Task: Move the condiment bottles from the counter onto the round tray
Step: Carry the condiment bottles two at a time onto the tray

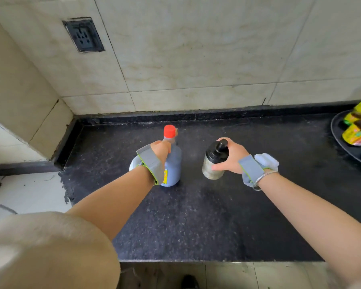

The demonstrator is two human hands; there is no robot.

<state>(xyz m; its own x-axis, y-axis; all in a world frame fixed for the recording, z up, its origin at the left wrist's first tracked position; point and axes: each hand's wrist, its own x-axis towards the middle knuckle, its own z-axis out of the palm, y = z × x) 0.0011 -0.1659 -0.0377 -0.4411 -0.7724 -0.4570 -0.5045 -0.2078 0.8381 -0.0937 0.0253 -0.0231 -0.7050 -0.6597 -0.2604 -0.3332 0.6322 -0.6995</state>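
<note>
A large jug-style bottle (174,163) with a red cap and a yellow label stands upright on the black counter (196,215). My left hand (159,150) is closed around its handle near the neck. To its right stands a squat, cloudy bottle (212,168) with a black pump top. My right hand (231,156) wraps around its shoulder from the right side. The round black tray (340,140) shows partly at the right edge, holding several bottles (357,132) with yellow and green labels.
A tiled wall rises behind the counter, with a dark socket (83,35) at upper left. A tiled pillar closes the left corner. The counter's front edge runs along the bottom, with floor below. Both wrists wear grey straps.
</note>
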